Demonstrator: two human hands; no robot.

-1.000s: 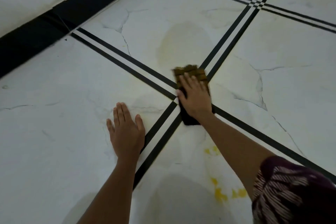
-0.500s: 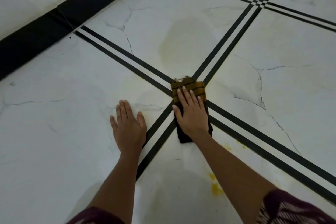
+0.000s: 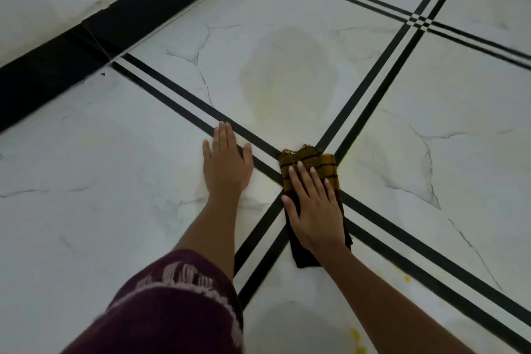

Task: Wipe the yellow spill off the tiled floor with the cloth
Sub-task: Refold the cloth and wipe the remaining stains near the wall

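Note:
A folded cloth [image 3: 309,162], mustard yellow with dark stripes at its far end and dark at its near end, lies on the crossing of the black tile lines. My right hand [image 3: 314,211] presses flat on it, fingers spread. My left hand [image 3: 227,164] rests flat on the white tile to the left, holding nothing. Small yellow spill drops [image 3: 356,338] show near the bottom edge by my right forearm, and another yellow speck [image 3: 406,278] sits right of that arm. A pale yellowish smear [image 3: 283,72] spreads over the tile beyond the cloth.
White marble-look floor tiles [image 3: 431,169] with double black border lines run diagonally. A black skirting strip [image 3: 86,37] and a white wall run along the upper left. My dark patterned sleeve [image 3: 178,302] fills the lower left.
My right hand has drawn the cloth back toward me, from the far tile onto the line crossing. The view has shifted forward; my left hand stays planted flat.

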